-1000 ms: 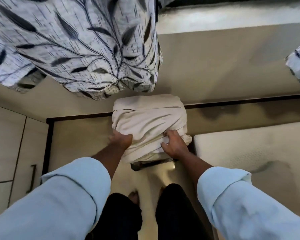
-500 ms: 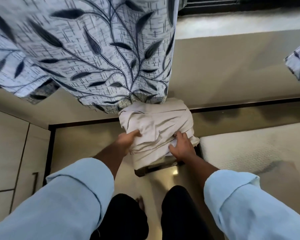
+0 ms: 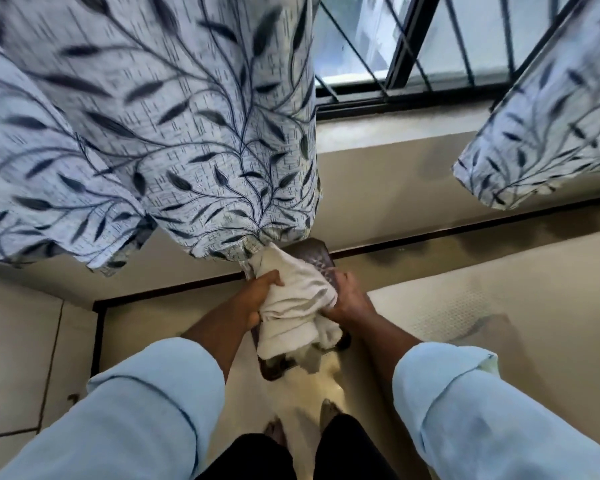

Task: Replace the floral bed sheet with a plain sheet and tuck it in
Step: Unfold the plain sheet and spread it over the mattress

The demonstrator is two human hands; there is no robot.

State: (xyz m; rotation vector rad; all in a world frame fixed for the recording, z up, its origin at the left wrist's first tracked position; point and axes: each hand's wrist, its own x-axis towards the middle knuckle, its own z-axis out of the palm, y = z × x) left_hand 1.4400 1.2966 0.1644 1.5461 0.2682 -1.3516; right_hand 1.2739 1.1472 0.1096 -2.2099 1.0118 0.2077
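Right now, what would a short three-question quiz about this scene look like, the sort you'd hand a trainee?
1. True or false: the left hand and the right hand both grip the plain sheet.
2. Pick one: the window is fitted with A) bars, B) blinds, C) a fan.
3. Short answer: what pale, uncovered thing lies to the right of the hands?

Key:
1. True. The bundled sheet is held from both sides.
2. A.
3. The mattress.
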